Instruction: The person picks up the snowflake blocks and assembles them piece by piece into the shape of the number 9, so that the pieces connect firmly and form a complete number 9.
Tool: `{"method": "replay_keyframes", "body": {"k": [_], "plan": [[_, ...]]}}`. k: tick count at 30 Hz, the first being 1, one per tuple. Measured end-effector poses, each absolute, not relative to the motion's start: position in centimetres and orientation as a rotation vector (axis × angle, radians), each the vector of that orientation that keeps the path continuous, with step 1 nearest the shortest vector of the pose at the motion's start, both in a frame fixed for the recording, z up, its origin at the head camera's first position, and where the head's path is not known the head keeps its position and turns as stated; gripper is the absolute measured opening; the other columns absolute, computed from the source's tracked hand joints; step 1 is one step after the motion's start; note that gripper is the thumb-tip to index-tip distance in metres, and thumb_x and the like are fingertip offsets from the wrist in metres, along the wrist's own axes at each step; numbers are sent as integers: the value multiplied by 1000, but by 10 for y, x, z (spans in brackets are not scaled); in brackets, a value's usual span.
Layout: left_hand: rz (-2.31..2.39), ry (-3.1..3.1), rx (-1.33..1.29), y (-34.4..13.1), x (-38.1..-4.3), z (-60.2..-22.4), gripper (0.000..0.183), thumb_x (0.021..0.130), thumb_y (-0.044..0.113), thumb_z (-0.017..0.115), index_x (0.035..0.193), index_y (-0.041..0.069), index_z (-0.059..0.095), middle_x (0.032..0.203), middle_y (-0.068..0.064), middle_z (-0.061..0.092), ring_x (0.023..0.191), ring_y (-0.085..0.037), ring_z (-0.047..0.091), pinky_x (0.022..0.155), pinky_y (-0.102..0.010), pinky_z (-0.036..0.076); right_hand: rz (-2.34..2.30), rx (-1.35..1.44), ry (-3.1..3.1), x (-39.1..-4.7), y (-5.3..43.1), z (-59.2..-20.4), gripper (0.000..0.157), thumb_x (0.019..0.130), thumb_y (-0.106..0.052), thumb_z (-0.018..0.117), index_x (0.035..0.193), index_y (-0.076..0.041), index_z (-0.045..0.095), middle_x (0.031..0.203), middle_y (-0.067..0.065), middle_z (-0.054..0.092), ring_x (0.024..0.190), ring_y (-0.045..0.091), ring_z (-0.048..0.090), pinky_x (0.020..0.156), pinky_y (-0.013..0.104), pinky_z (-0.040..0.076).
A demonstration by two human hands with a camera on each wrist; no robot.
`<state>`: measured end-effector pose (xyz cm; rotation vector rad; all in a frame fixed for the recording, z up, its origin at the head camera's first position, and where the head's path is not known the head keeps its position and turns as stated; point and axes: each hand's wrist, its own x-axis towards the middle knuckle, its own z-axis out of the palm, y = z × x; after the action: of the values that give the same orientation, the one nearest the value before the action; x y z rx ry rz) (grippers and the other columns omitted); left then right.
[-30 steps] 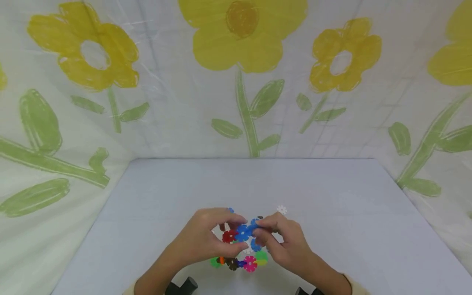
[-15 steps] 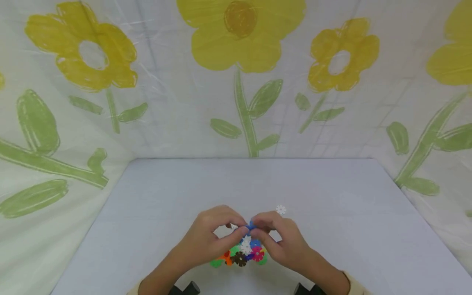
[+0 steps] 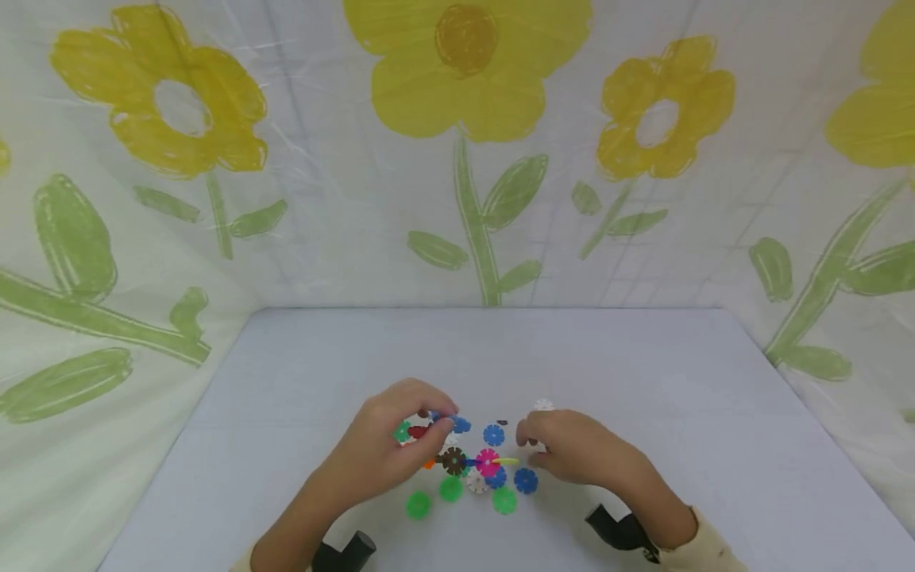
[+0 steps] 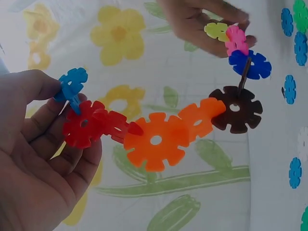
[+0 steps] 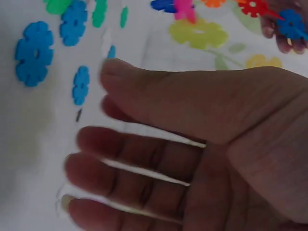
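Note:
My left hand (image 3: 393, 441) pinches the blue end disc (image 4: 76, 77) of a chain of slotted plastic snowflake discs between thumb and fingers. From there the chain runs through red (image 4: 77, 132), orange (image 4: 166, 151), brown (image 4: 226, 118), dark blue (image 4: 260, 66), pink (image 3: 483, 454) and yellow (image 3: 508, 461) discs, hanging out to the right in the head view. My right hand (image 3: 589, 449) holds nothing. In the right wrist view its fingers (image 5: 91, 175) are extended and slightly bent. It hovers right of the chain's yellow end, near a loose blue disc (image 3: 493, 434).
Loose discs lie on the white table (image 3: 643, 365): green ones (image 3: 418, 505) in front, another blue one (image 3: 526, 481) right, and a white one (image 3: 544, 404) behind the right hand. A small dark piece (image 3: 503, 423) lies near the back. A flower-printed curtain (image 3: 343, 238) stands behind the table.
Both hands were together on blue discs at the middle. My right hand has let go and moved right. My left hand has moved left and back, carrying the chain, uncovering loose discs.

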<state>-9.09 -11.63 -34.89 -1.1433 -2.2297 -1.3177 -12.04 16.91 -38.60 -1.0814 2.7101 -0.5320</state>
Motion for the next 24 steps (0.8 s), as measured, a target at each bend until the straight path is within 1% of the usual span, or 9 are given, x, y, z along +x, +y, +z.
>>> {"method": "replay_keyframes", "body": {"k": [3, 7, 10, 14, 19, 24], "plan": [[-1328, -2248, -1113, -118, -91, -348, 18, 92, 5, 71, 105, 16, 67, 106, 3, 68, 98, -12, 62, 77, -29, 57, -361, -899, 2638, -122, 169, -398, 18, 82, -15, 82, 96, -14, 71, 86, -9, 62, 77, 9, 56, 71, 29, 52], [-1336, -2258, -1097, -119, -91, -348, 18, 92, 5, 71, 105, 16, 67, 106, 4, 68, 100, -12, 63, 79, -30, 57, -323, -878, 2617, -125, 166, -411, 24, 77, -16, 85, 89, -16, 64, 77, -12, 53, 68, 8, 46, 64, 25, 46], [-1335, -2247, -1098, -119, -91, -348, 18, 92, 5, 72, 105, 16, 68, 106, 4, 68, 100, -12, 63, 78, -29, 57, -311, -871, 2618, -125, 164, -414, 27, 76, -16, 86, 85, -18, 60, 74, -12, 49, 68, 9, 45, 62, 25, 43], [-1331, -2231, -1099, -119, -92, -347, 18, 91, 5, 72, 105, 16, 68, 105, 1, 69, 99, -12, 63, 77, -28, 57, -326, -878, 2603, -124, 162, -414, 27, 77, -13, 85, 82, -18, 59, 72, -11, 48, 67, 9, 44, 61, 25, 42], [-1327, -2233, -1095, -119, -92, -348, 17, 92, 6, 72, 105, 17, 69, 104, 4, 69, 98, -12, 63, 77, -28, 57, -350, -910, 2596, -124, 161, -412, 26, 78, -7, 84, 81, -15, 59, 71, -9, 47, 66, 9, 43, 60, 25, 41], [-1324, -2222, -1107, -120, -92, -348, 19, 91, 4, 72, 105, 17, 69, 105, 6, 68, 98, -12, 63, 79, -28, 57, -349, -908, 2593, -123, 160, -413, 26, 78, -6, 83, 81, -15, 59, 71, -9, 48, 66, 9, 43, 60, 25, 41]]}}
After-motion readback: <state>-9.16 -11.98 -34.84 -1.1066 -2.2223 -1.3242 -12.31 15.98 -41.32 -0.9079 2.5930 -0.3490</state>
